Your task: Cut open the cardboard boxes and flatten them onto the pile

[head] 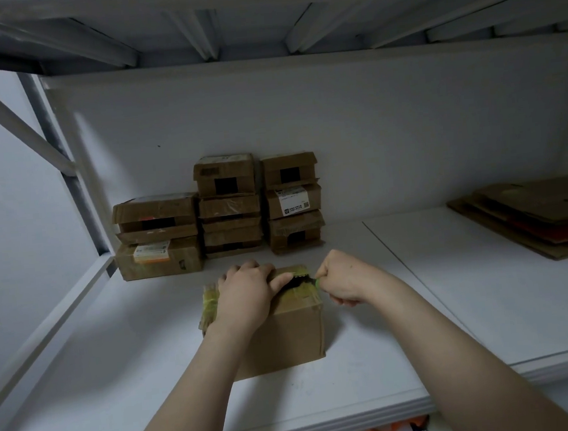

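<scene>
Left hand (248, 294) on box (286, 339), stacks (228, 206) behind

No writing is legible: the white shipping label (291, 199) on a stacked box (314, 200) carries a code square and print too small to read.

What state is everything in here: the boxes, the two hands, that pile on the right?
Front box: upright on the shelf, top tape partly torn open.
Left hand: holds that box's top, fingers bent over its far edge.
Right hand: fisted round a green tool, mostly hidden, at the tape.
Stacked boxes: unflattened, piled against the back wall.
Cardboard pile: flat sheets, lying at the shelf's right.
</scene>
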